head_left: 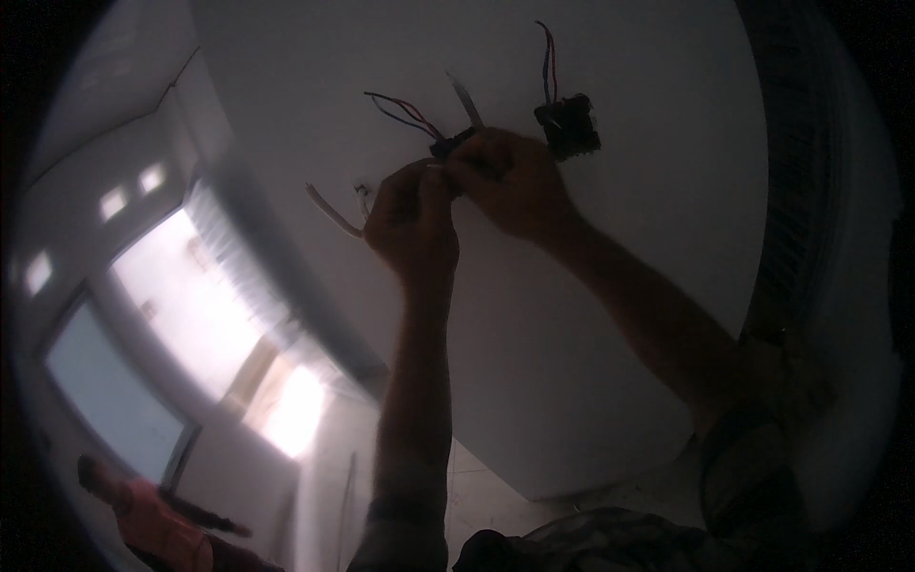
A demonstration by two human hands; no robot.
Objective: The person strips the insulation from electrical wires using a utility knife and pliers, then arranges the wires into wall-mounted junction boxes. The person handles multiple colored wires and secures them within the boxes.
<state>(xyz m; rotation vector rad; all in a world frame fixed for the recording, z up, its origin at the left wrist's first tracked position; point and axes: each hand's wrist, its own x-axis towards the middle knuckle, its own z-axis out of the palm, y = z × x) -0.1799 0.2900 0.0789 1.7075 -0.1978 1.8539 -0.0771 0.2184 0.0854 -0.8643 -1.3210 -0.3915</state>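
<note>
My two hands meet at a pale wall surface. My left hand (412, 221) is closed, its thumb and fingers pinched together; a whitish cable (332, 208) sticks out from it to the left. A tiny bright tip shows at its fingers. My right hand (515, 181) is closed beside it, with a grey cable (464, 98) rising out of its fist. Partly hidden behind the fingers is a dark wall box (448, 145), from which red and blue wires (405, 107) loop up to the left. Whether the two cable ends belong to one piece, I cannot tell.
Right of my hands, a second dark square box (569, 127) sits in the wall, with red and blue wires (550, 62) rising from it. A small pale fitting (362, 194) is left of my hand. At the lower left, a person (157, 522) in a reddish top is near bright windows (191, 296).
</note>
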